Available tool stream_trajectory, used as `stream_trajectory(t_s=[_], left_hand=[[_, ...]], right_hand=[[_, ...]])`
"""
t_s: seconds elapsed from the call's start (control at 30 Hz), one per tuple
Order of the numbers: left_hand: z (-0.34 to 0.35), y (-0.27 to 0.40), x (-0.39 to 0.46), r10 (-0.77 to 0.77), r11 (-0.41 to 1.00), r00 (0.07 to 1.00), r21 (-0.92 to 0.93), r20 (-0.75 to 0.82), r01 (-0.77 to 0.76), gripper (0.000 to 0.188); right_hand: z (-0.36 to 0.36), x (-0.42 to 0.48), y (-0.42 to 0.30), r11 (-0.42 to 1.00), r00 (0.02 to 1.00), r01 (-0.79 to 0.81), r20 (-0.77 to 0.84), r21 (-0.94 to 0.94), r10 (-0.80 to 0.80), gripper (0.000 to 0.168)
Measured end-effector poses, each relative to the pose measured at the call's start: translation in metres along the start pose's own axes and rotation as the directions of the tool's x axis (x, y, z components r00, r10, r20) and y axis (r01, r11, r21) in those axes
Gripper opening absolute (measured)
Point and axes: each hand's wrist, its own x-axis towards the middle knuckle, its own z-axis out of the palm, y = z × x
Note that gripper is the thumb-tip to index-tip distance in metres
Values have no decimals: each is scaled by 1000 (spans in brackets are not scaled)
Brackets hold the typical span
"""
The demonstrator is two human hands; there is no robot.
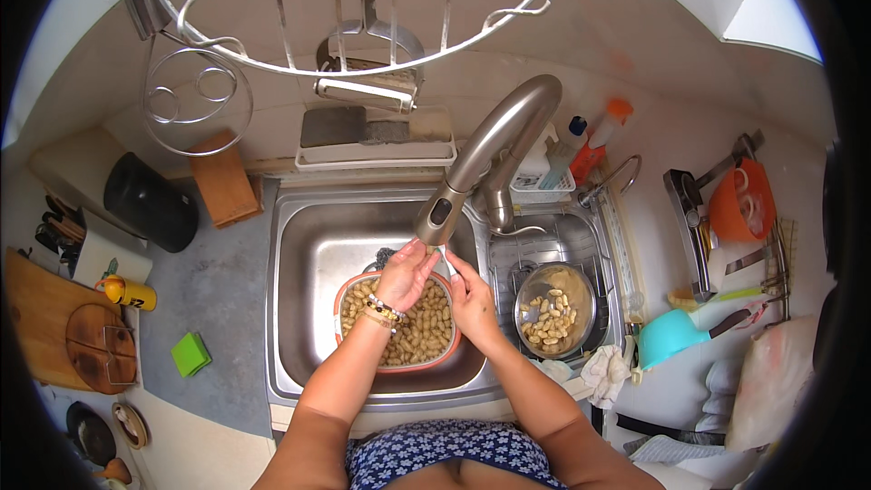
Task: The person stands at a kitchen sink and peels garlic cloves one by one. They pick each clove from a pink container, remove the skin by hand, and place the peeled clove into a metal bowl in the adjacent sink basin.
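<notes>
My left hand [406,277], with beaded bracelets at the wrist, is palm up just below the spout of the brushed-metal faucet [435,218]. A small tan thing that looks like a peanut [432,250] shows at its fingertips, partly hidden. Close beside it, my right hand [473,296] pinches a thin white handle [446,261]; its working end is too small to make out. Beneath both hands, an orange-rimmed basin [407,369] full of unshelled peanuts [429,323] sits in the steel sink [306,272].
A steel bowl [589,313] with some peanuts stands in the smaller right basin on a wire rack [537,245]. A round wire rack [408,68] hangs overhead. On the left counter lie a green sponge [190,354] and a yellow bottle [133,292]. A white cloth [605,374] hangs at the right edge.
</notes>
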Motion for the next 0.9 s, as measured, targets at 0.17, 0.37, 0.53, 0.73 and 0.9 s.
stream_trajectory(t_s=[0.17,0.37,0.53,0.73,0.9], left_hand=[[-8,-7,-4,-1,995,1000,104,28,-2,21],[-6,-3,1,55,997,998,51,-29,-53,19],[-5,-9,-1,30,991,999,131,-27,-26,14],[-5,-6,-2,39,981,997,194,-63,-26,18],[-15,4,6,9,997,997,78,-70,-3,20]], right_hand=[[-4,0,-11,992,990,-124,68,15,122,32],[-3,-18,-7,992,986,-110,117,-56,116,33],[-7,7,-13,989,982,-143,118,-37,146,31],[-6,5,-14,997,993,-80,82,2,80,32],[-1,-30,-12,996,984,-64,162,-69,75,33]])
